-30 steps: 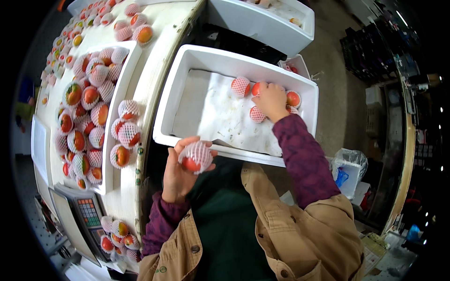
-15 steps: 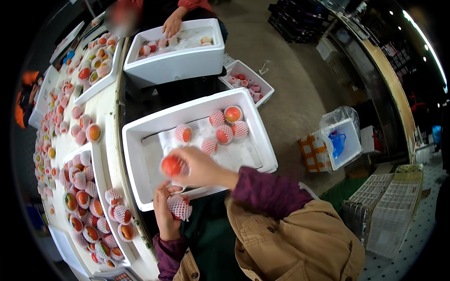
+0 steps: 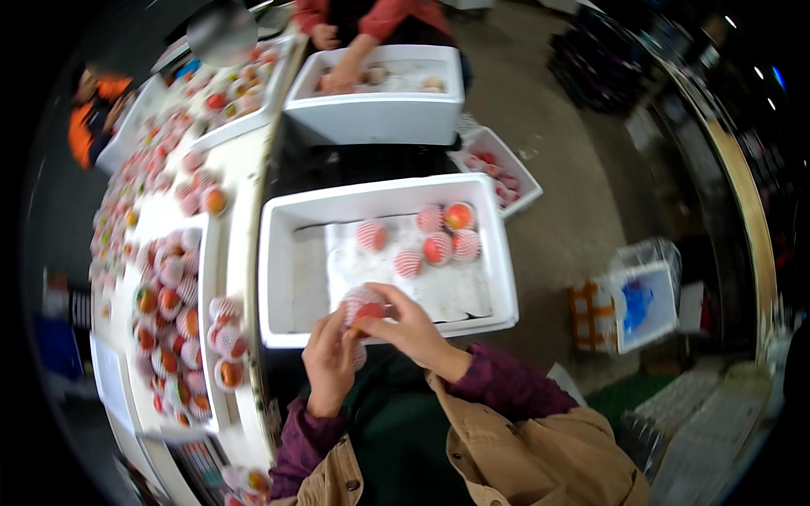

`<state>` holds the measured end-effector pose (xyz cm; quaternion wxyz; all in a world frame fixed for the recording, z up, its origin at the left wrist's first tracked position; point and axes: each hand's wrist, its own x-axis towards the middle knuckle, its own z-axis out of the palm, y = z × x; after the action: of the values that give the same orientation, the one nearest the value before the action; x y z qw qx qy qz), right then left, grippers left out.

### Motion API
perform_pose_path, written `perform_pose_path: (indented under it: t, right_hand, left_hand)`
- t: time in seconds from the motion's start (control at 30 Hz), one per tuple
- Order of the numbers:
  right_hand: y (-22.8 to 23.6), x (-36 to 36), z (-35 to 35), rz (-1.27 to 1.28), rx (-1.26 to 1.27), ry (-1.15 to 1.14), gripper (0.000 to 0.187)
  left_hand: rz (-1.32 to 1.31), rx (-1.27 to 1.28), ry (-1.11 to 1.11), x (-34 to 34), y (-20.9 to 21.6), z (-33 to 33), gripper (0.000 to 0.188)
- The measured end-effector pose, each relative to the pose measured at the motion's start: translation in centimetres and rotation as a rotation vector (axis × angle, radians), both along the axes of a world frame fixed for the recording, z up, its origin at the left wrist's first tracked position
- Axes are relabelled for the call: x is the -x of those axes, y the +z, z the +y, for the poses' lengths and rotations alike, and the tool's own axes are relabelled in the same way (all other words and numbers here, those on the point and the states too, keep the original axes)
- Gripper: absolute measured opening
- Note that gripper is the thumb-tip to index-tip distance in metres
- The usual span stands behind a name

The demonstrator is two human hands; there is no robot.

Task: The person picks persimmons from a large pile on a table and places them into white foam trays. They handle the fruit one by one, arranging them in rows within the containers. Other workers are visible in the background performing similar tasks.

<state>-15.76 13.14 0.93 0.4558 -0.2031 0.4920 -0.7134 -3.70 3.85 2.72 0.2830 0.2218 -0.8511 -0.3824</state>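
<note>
Above the near edge of a white foam box, both my hands meet at a round red fruit with a white foam net over its upper part. My right hand is closed round its right side, thumb on the bare red skin. My left hand pinches at its left side. A second netted fruit shows partly below, against my left palm. Inside the box, several netted fruits sit toward the far right, and one netted fruit stands apart to their left.
On the left table, a white tray holds many netted fruits, with loose ones around it. Across from me, a person's hand reaches into another foam box. A smaller fruit box and a taped box stand at right.
My right hand has brought the bare red fruit down to my left hand, and a foam net now covers part of it. The whole view has shifted, moving the boxes rightward.
</note>
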Motion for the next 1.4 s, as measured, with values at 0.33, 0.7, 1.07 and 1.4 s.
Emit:
perform_pose_path:
  t: [0.33, 0.7, 1.07, 1.4]
  right_hand:
    - [0.1, -0.8, 1.1, -0.428, 0.160, 0.121, 0.049]
    - [-0.3, -0.9, 1.7, -0.622, 0.185, 0.268, 0.050]
    - [-0.7, -1.4, 1.7, -0.649, 0.128, 0.238, 0.041]
    - [-0.7, -1.5, 1.6, -0.551, 0.050, 0.206, 0.045]
  left_hand:
    - [-0.064, -0.223, 0.231, -2.0, 1.0, -1.0, 0.011]
    - [0.011, -0.528, 0.125, -3.7, 0.7, 0.0, 0.015]
    - [0.026, -0.248, 0.138, -4.2, 0.0, 0.1, 0.012]
    - [0.019, -0.115, 0.132, -4.2, 0.5, 0.4, 0.012]
